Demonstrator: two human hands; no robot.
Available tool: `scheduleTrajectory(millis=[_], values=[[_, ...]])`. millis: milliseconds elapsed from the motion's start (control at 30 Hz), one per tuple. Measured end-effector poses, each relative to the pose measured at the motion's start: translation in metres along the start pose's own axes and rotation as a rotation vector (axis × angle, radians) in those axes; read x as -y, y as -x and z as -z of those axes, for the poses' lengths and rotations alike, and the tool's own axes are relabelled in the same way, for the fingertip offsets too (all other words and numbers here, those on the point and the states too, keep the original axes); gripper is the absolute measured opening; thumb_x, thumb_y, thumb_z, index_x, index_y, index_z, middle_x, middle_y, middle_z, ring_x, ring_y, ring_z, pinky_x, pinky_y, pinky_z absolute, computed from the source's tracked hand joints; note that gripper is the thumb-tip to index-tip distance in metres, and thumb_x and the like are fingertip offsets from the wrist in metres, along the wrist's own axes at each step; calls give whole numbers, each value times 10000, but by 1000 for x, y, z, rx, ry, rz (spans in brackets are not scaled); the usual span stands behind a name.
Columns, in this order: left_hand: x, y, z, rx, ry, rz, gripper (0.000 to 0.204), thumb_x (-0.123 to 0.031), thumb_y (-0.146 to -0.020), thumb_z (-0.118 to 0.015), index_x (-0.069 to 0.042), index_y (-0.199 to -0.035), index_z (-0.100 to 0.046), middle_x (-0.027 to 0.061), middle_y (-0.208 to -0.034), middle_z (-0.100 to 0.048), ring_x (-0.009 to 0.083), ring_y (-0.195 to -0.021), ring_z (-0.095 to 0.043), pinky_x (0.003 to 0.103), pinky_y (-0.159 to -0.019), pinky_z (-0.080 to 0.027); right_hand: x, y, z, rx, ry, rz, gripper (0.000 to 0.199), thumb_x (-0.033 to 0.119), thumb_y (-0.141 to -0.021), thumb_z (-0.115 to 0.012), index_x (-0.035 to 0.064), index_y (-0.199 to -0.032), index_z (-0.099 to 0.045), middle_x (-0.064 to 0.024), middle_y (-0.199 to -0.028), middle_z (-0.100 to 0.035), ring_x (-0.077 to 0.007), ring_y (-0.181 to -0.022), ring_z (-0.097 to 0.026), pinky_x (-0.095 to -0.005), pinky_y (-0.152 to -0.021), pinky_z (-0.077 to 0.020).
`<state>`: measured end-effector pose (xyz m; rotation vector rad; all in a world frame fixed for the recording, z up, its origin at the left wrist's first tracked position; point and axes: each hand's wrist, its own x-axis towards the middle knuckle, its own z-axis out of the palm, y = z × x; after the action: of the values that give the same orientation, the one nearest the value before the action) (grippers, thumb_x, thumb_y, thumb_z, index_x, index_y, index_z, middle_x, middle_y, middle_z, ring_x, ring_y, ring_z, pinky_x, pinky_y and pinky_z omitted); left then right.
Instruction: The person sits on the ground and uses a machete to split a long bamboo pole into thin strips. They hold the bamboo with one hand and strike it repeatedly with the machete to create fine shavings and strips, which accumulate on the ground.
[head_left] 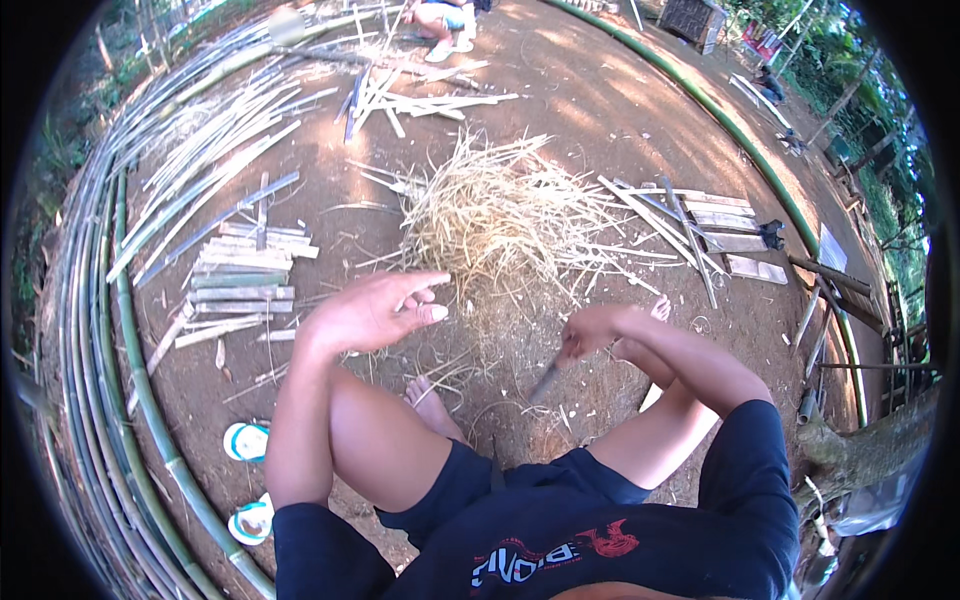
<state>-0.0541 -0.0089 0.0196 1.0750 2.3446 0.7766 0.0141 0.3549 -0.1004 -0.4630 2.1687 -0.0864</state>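
Right hand [590,330]: fingers are clenching around the handle of a knife [545,382], blade slanting down toward 7 o'clock from the fist, tip hanging just above the dirt ground [620,120] between the person's bare feet. Blade detail is blurred; I cannot tell which way the edge is facing.

Left hand [375,312]: fingers [425,297] are released, palm turned up and spread, gripping nothing. No strip is showing between the two hands at this moment.

Judgement on the step: the free hand appears to be going for fresh stock while the knife is waiting. To do it well, the blade should be staying low and pointed away from the left foot [432,405] and thigh while the other hand is reaching; one strip should be picked at a time, with the wrist kept out of the blade's line.

Position of material relative to the fingers: the heap of bamboo shavings [500,215] is lying at 1 o'clock from the left fingertips, near but apart. Cut flat bamboo slats [240,285] are lying stacked at 9 o'clock from the left hand, also apart. More slats [735,235] are lying at 2 o'clock from the right fist, farther off.

Outward: long bamboo poles [110,300] are curving along the left rim; sandals [248,440] are lying at 7 o'clock.
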Motion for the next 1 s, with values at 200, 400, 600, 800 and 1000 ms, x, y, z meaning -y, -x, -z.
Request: scheduleTrajectory(millis=[200, 400, 600, 800, 1000], values=[[1, -12, -7, 18, 21, -29, 538, -352, -922, -623, -93, -1377, -498, 182, -1117, -671, 291, -962, -658, 377, -856, -510, -39, -41, -12, 199, -172, -230, 457, 493, -736, -776, 58, -867, -721, -72, -711, -676, -204, -618, -616, -363, -581, -505], [-13, -5, -5, 13, 102, 28, 543, -300, -914, -648, -99, -1393, -489, 163, -1143, -667, 223, -911, -668, 349, -833, -519, -73, -9, 45, -560, 72, -521, 379, 344, -872, -633, 111, -1171, -638, -149, -903, -700, -317, -829, -691, -421, -759, -550], [-22, -10, 0, 39, 123, -20, 547, -311, -917, -649, -85, -1389, -490, 169, -1166, -658, 220, -952, -667, 343, -854, -520, -53, 35, 42, -826, -16, -492, 442, 194, -887, -530, 122, -1323, -534, -164, -1125, -664, -323, -1001, -666, -443, -871, -538], [-22, -19, -2, 60, 113, -121, 547, -322, -925, -638, -77, -1390, -487, 172, -1151, -662, 229, -919, -663, 350, -849, -518, -29, 52, 11, -427, -103, -267, 394, 373, -800, -706, 58, -1035, -677, -139, -917, -702, -302, -873, -673, -427, -752, -518], [-17, -33, -3, 86, 88, -138, 569, -361, -927, -627, -88, -1404, -478, 155, -1130, -669, 219, -879, -648, 355, -825, -510, 19, 66, -14, -66, -3, -220, 402, 321, -748, -720, 100, -1081, -678, -122, -899, -707, -321, -846, -672, -429, -720, -515]])
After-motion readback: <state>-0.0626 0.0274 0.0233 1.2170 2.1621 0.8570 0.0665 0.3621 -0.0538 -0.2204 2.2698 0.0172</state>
